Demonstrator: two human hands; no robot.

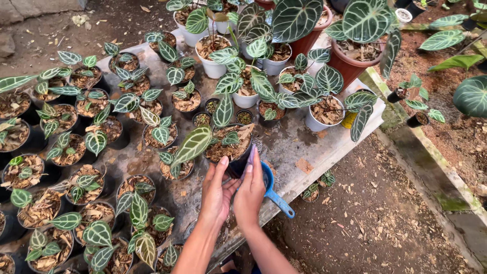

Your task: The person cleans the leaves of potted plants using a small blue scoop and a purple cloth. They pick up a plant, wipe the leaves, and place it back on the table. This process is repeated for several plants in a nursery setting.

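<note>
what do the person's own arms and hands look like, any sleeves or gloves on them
Both arms are bare from the bottom edge of the picture up to the wrists, with no sleeves in view. The left hand and the right hand wear no gloves. No rings, watch or bracelets show. The fingers are slim, with short, plain nails.
</note>
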